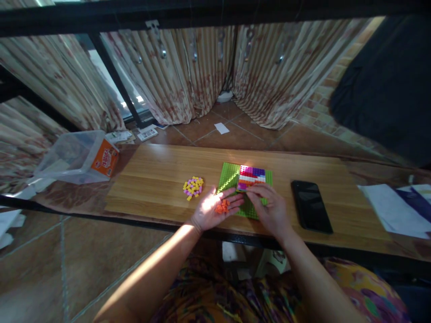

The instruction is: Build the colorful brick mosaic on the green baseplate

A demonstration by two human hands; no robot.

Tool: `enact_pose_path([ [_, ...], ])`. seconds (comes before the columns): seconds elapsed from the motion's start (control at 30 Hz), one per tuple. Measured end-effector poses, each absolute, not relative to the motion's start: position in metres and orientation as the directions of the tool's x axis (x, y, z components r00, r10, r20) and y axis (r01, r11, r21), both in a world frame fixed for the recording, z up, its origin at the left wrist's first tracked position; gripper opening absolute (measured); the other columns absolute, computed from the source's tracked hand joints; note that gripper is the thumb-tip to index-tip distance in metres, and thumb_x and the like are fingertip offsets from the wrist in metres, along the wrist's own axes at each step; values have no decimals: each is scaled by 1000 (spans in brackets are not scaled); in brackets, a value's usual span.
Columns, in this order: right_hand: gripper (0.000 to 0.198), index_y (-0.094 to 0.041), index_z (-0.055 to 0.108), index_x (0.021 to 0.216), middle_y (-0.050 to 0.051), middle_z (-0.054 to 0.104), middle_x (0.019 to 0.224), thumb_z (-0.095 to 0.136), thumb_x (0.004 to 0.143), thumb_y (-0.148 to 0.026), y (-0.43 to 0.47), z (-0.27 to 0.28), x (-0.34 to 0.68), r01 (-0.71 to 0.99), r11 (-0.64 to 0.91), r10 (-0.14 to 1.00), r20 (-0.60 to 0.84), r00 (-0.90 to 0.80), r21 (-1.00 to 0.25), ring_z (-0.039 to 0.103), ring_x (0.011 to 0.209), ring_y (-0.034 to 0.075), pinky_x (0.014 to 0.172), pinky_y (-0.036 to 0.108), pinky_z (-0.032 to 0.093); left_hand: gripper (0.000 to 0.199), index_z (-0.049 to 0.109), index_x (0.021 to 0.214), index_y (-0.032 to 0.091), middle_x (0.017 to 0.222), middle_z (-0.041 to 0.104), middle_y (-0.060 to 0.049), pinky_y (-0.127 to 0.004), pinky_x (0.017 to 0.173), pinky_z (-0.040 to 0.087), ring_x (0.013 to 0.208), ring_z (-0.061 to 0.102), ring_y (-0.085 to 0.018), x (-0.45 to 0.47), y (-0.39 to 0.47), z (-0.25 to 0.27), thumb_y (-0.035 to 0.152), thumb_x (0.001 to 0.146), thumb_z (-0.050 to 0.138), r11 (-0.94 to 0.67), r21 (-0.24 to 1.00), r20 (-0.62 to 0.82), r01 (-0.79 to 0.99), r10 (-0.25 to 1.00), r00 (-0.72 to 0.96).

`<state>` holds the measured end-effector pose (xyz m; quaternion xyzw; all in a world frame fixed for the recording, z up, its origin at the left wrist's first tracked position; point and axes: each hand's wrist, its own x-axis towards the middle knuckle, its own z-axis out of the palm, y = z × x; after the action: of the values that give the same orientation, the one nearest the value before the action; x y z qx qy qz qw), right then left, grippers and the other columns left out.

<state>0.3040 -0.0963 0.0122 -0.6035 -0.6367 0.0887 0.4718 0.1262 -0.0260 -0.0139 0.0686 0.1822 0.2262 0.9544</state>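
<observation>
Two bare hands, apart, over a long wood-grain tabletop (161, 166). Left hand (210, 211) palm up, fingers spread out flat, carrying a small heap of bright orange plastic bricks (222, 207); its fingers overlap the lower left part of a square lime-green studded baseplate (229, 172), can't tell if they touch it. Right hand (271, 206) has thumb and fingertips drawn together in a pinch at the lower edge of a multicoloured block of plastic bricks (252, 177); too small to tell whether a brick sits between them. Block is on the upper right part of the baseplate, bands of pink, red, blue-purple, white, orange and purple. Loose pile of yellow and pink plastic bricks (193, 187) lies on the tabletop left of the baseplate, near the left hand. Black rectangular smartphone (311, 206) lies dark-screened to the right of the right hand. Clear plastic bin with an orange label (76, 157) stands beyond the tabletop's left end; white paper sheets (392, 208) at the right end. Striped, patterned curtains (175, 76) hang behind.
</observation>
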Motion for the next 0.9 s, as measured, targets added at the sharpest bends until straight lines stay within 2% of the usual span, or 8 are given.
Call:
enact_pose_path([
  [0.07, 16, -23, 67, 96, 6, 64, 98, 52, 90, -25, -99, 10, 292, 692, 319, 894, 447, 7, -648, 59, 93, 20, 82, 37, 50, 66, 41, 135, 6, 112, 62, -19, -38, 90, 43, 100, 61, -26, 126, -26, -14, 54, 90, 31, 889, 188, -311, -417, 457, 833],
  [0.13, 17, -21, 66, 99, 7, 63, 100, 52, 89, -23, -100, 6, 283, 719, 348, 904, 419, -87, -601, 56, 96, 21, 84, 38, 49, 65, 43, 134, 7, 108, 64, -16, -35, 84, 45, 93, 62, -23, 126, -26, -15, 55, 91, 30, 890, 166, -313, -424, 455, 834],
  [0.23, 17, -19, 67, 97, 9, 62, 99, 53, 89, -22, -98, 3, 275, 779, 335, 909, 398, -120, -530, 54, 94, 22, 83, 39, 48, 64, 46, 132, 8, 104, 65, -14, -33, 79, 46, 88, 62, -22, 127, -25, -14, 55, 91, 28, 901, 147, -332, -408, 433, 838],
  [0.4, 15, -19, 69, 90, 8, 61, 96, 54, 88, -22, -93, -3, 271, 827, 319, 913, 385, -136, -462, 52, 89, 22, 78, 37, 47, 64, 48, 131, 9, 110, 63, -15, -32, 81, 46, 88, 62, -21, 128, -26, -9, 53, 92, 22, 903, 129, -348, -409, 428, 834],
  [0.63, 14, -20, 69, 88, 7, 63, 92, 55, 88, -22, -95, 3, 285, 783, 307, 875, 483, -9, -541, 56, 89, 20, 80, 36, 48, 67, 38, 137, 5, 110, 64, -19, -38, 89, 43, 99, 62, -26, 126, -24, -15, 54, 91, 29, 903, 150, -314, -403, 430, 847],
  [0.77, 13, -22, 70, 90, 6, 63, 93, 58, 86, -28, -98, 11, 313, 804, 179, 815, 543, 202, -567, 58, 91, 21, 81, 37, 48, 68, 35, 139, 5, 121, 58, -23, -41, 94, 39, 111, 57, -30, 125, -24, -16, 53, 91, 30, 904, 192, -300, -382, 425, 854],
  [0.9, 14, -23, 70, 89, 5, 63, 91, 60, 85, -31, -97, 10, 334, 819, 81, 791, 537, 294, -567, 58, 88, 21, 81, 37, 48, 67, 36, 139, 5, 125, 56, -24, -41, 97, 37, 115, 55, -31, 125, -25, -17, 52, 91, 31, 894, 221, -303, -390, 443, 843],
])
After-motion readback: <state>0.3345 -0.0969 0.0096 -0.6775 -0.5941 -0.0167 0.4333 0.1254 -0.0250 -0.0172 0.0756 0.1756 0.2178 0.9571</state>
